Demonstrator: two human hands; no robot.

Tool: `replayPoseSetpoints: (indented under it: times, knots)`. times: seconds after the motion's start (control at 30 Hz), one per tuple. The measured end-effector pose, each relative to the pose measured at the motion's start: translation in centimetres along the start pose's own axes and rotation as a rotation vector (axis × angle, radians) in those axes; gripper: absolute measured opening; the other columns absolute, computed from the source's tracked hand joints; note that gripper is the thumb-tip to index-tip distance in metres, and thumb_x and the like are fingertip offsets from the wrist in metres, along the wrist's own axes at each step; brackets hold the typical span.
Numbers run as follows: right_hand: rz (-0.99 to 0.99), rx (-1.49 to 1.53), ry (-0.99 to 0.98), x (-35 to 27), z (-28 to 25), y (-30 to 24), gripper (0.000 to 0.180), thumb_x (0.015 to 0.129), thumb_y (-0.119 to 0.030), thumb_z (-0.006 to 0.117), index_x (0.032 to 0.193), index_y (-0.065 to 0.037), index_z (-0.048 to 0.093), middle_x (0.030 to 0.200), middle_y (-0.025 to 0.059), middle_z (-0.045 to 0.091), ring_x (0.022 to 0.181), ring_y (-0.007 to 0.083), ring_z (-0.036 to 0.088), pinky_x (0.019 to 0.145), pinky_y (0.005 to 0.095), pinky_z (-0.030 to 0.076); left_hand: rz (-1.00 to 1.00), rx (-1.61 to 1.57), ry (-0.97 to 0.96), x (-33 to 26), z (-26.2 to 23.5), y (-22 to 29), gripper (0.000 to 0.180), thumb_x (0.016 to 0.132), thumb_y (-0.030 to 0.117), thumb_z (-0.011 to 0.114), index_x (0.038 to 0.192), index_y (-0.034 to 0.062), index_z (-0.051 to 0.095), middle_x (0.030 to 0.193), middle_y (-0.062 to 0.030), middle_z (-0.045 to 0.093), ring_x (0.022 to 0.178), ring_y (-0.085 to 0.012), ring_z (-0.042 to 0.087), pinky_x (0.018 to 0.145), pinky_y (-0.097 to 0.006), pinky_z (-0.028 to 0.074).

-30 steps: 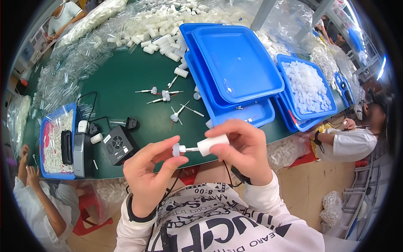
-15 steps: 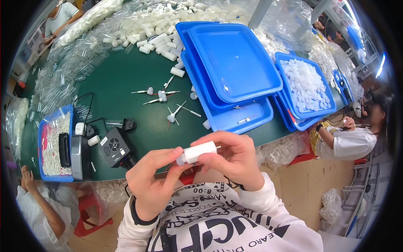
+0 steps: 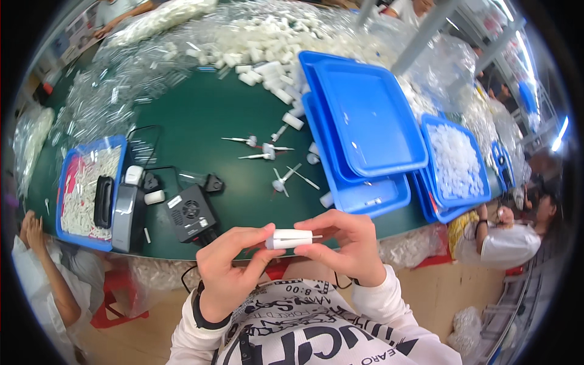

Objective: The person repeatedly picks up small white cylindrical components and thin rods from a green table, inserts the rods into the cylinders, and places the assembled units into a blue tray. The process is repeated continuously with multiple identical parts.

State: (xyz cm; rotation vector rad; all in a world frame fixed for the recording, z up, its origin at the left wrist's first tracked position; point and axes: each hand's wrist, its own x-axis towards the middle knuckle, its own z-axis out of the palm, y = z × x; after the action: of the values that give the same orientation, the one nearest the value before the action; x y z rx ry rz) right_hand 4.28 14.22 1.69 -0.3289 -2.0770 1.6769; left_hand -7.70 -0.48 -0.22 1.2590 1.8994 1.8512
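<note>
Between my two hands, in front of the table's near edge, lies a small white plastic cylinder [image 3: 293, 236], held sideways. A dark slit runs along its side. A pale cap-like piece sits at its left end, and a thin pin sticks out at the right. The fingertips of my left hand [image 3: 230, 267] pinch the capped end. On the other end, my right hand [image 3: 350, 249] grips with thumb and fingers, close to the pin. Small white parts with thin rods [image 3: 281, 181] lie on the green table [image 3: 201, 115] beyond my hands.
Stacked blue trays [image 3: 374, 121] stand right of centre. Farther right, another blue tray [image 3: 431, 176] holds translucent discs. At left are a tray of small white rods [image 3: 85, 201] and a black fan box [image 3: 191, 213]. White cylinders [image 3: 267, 33] heap at the back. Co-workers sit on both sides.
The cylinder has turned in my fingers from a slant to nearly level, and a slit along it now shows. My right fingers have shifted toward its pin end. The whole view has swung slightly.
</note>
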Motion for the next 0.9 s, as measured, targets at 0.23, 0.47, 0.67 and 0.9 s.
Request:
replayPoseSetpoints:
  times: [0.23,0.47,0.67,0.9]
  knots:
    - [0.049,-0.13,-0.411,7.9,3.1,-3.0,0.028,0.081,-0.024,0.066,0.096,-0.001,0.06,0.072,0.011,0.064,0.062,0.0143,0.063,0.059,0.0259,0.049,-0.259,-0.358,0.202,-1.9,-4.9,0.2,0.032,0.072,-0.012,0.065,0.099,-0.0031,0.051,0.094,-0.0121,0.062,0.089,-0.0185,0.062,0.076,-0.028,0.051]
    - [-0.078,-0.957,-0.567,19.0,12.2,5.3,0.034,0.07,-0.033,0.069,0.086,-0.004,0.066,0.085,0.0133,0.065,0.081,0.0284,0.063,0.072,0.0371,0.049,-0.365,-0.352,0.38,-4.5,-7.8,-0.3,0.031,0.072,-0.016,0.06,0.1,-0.0048,0.055,0.099,-0.01,0.056,0.092,-0.0169,0.059,0.081,-0.026,0.048]
    - [-0.141,-0.967,-0.362,20.1,12.1,6.1,0.03,0.068,-0.023,0.066,0.091,-0.003,0.063,0.081,0.0141,0.064,0.081,0.0291,0.062,0.07,0.0382,0.049,-0.304,-0.272,0.379,-4.0,-7.4,-0.6,0.031,0.07,-0.014,0.064,0.098,-0.004,0.057,0.101,-0.0106,0.057,0.093,-0.0174,0.058,0.078,-0.025,0.048]
    - [-0.198,-0.214,-0.356,7.5,4.4,-3.5,0.023,0.078,-0.012,0.064,0.099,-0.003,0.059,0.074,0.0081,0.059,0.062,0.0185,0.057,0.059,0.0276,0.045,-0.21,-0.341,0.238,-3.4,-6.2,0.2,0.026,0.067,-0.011,0.068,0.089,-0.0023,0.059,0.097,-0.0143,0.06,0.087,-0.0186,0.059,0.074,-0.027,0.049]
